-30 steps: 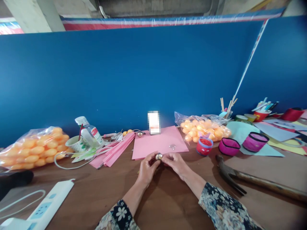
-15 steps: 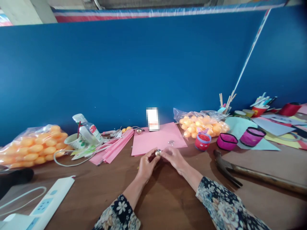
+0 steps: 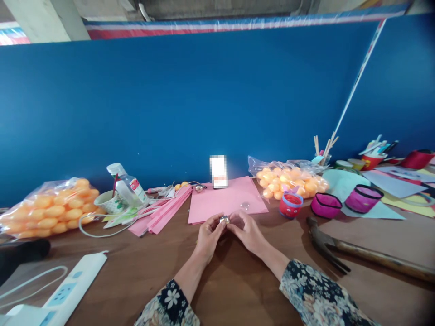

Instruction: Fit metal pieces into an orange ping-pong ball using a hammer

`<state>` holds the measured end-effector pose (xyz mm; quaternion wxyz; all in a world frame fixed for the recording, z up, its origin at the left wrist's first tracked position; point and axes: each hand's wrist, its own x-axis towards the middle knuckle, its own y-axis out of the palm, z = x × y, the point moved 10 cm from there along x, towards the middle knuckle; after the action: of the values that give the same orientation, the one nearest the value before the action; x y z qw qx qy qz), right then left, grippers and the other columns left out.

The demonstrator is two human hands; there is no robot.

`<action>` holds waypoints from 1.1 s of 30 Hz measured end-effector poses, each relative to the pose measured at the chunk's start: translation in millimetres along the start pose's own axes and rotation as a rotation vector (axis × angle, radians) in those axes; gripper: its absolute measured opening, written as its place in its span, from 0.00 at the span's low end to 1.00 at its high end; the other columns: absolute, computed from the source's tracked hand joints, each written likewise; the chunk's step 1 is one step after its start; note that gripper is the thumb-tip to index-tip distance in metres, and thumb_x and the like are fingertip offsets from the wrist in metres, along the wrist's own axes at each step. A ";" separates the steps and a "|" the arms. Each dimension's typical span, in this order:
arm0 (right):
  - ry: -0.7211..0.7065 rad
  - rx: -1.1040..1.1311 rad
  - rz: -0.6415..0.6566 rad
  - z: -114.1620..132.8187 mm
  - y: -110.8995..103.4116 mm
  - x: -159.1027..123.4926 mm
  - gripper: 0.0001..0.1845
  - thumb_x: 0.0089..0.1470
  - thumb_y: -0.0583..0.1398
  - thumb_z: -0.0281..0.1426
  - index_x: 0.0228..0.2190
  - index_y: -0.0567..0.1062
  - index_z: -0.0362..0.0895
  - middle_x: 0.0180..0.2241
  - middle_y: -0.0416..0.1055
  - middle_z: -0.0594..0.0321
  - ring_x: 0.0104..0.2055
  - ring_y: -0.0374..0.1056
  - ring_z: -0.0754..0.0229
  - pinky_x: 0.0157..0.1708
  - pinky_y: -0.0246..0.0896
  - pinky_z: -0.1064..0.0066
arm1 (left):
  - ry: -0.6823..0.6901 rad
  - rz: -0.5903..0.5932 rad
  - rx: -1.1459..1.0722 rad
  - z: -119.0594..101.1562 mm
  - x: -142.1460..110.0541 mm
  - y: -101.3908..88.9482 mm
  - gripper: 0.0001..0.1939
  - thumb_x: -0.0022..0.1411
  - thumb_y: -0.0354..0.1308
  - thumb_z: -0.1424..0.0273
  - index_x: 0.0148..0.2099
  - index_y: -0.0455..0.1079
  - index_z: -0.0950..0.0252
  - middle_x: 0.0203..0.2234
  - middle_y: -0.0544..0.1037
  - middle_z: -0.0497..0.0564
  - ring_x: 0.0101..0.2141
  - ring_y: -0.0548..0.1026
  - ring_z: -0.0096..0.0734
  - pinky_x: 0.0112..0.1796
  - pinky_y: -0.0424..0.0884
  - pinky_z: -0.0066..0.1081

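Between the fingertips of both hands is a small shiny metallic ball [image 3: 224,220], much of it covered by the fingers. My left hand [image 3: 210,234] pinches it from the left with thumb and fingers. From the right, my right hand [image 3: 247,232] has its thumb and fingertips closed against the same ball. Just beyond the fingers lies a pink paper sheet [image 3: 207,203] with a small clear round piece [image 3: 244,205] on it. Another shiny metallic ball [image 3: 199,187] rests by the sheet's far left corner.
A claw hammer [image 3: 374,256] lies at right, below a red cup [image 3: 291,205] and magenta fabric rings [image 3: 326,206]. Bags of orange balls [image 3: 54,206] stand on both sides. A power strip [image 3: 73,283] is at near left, pink strips [image 3: 166,208] beyond it. A blue partition [image 3: 204,99] closes the back.
The right fingers have come in closer around the metallic ball, which shows slightly less. The whole view has shifted a little as the head moved.
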<state>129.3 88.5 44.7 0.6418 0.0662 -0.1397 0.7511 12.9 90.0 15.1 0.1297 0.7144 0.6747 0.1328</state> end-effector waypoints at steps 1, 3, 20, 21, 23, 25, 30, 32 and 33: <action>-0.008 0.008 0.009 2.8 2.1 -1.1 0.11 0.45 0.60 0.35 0.33 0.66 0.45 0.31 0.70 0.62 0.34 0.67 0.60 0.36 0.63 0.68 | 0.000 -0.005 0.006 0.2 0.2 -0.3 0.20 0.46 0.62 0.67 0.43 0.68 0.67 0.36 0.77 0.54 0.37 0.74 0.33 0.42 0.68 0.34; -0.018 0.032 0.025 7.1 5.9 -2.8 0.14 0.44 0.61 0.34 0.35 0.65 0.45 0.32 0.70 0.62 0.34 0.68 0.60 0.36 0.63 0.68 | 0.002 -0.007 0.029 -0.1 0.4 -0.2 0.21 0.45 0.62 0.66 0.43 0.69 0.68 0.35 0.77 0.55 0.37 0.74 0.33 0.41 0.69 0.33; -0.029 0.016 0.009 6.8 2.4 0.9 0.14 0.46 0.59 0.32 0.38 0.69 0.44 0.36 0.71 0.60 0.37 0.68 0.59 0.39 0.63 0.67 | -0.048 0.011 -0.088 -0.6 -2.3 2.5 0.15 0.48 0.61 0.64 0.37 0.68 0.67 0.33 0.75 0.52 0.33 0.73 0.28 0.40 0.69 0.34; -0.036 0.014 0.012 6.6 2.7 1.1 0.14 0.46 0.59 0.32 0.38 0.69 0.44 0.36 0.71 0.60 0.37 0.68 0.59 0.39 0.63 0.67 | -0.040 0.016 -0.088 -1.2 -2.1 2.8 0.15 0.48 0.60 0.64 0.37 0.68 0.67 0.33 0.75 0.52 0.34 0.73 0.29 0.41 0.69 0.35; -0.049 0.019 0.016 5.9 2.8 1.9 0.14 0.47 0.59 0.31 0.39 0.69 0.44 0.37 0.71 0.60 0.38 0.68 0.59 0.39 0.63 0.67 | -0.028 0.024 -0.090 -2.0 -1.9 3.5 0.15 0.48 0.60 0.65 0.38 0.68 0.67 0.34 0.75 0.53 0.36 0.73 0.31 0.42 0.68 0.35; -0.055 0.029 0.019 5.5 2.6 2.6 0.15 0.47 0.58 0.31 0.40 0.69 0.45 0.38 0.71 0.60 0.39 0.68 0.59 0.40 0.63 0.67 | -0.025 0.032 -0.097 -2.1 -2.0 4.3 0.15 0.49 0.60 0.65 0.39 0.67 0.66 0.36 0.75 0.53 0.37 0.73 0.31 0.43 0.68 0.36; -0.086 0.013 0.034 10.9 2.2 2.4 0.16 0.48 0.57 0.29 0.42 0.69 0.46 0.42 0.70 0.60 0.42 0.66 0.58 0.43 0.61 0.66 | -0.039 0.060 -0.126 -0.7 -2.7 6.3 0.16 0.52 0.58 0.65 0.43 0.68 0.65 0.38 0.75 0.54 0.37 0.73 0.31 0.42 0.68 0.35; -0.105 0.004 0.050 13.2 3.3 1.7 0.16 0.49 0.57 0.29 0.42 0.69 0.46 0.43 0.69 0.60 0.44 0.65 0.58 0.44 0.60 0.66 | -0.050 0.067 -0.123 0.4 -2.2 6.6 0.17 0.50 0.59 0.65 0.43 0.69 0.66 0.38 0.75 0.55 0.39 0.73 0.33 0.43 0.67 0.35; -0.113 0.000 0.058 13.8 3.9 1.4 0.16 0.49 0.57 0.29 0.42 0.69 0.46 0.43 0.69 0.60 0.44 0.65 0.58 0.45 0.60 0.66 | -0.053 0.068 -0.122 0.7 -1.7 6.5 0.17 0.49 0.60 0.65 0.42 0.70 0.67 0.38 0.75 0.56 0.39 0.73 0.34 0.43 0.67 0.35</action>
<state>124.1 85.3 57.7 0.6109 0.1044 -0.1774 0.7645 19.2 88.0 16.8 0.1863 0.7309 0.6370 0.1592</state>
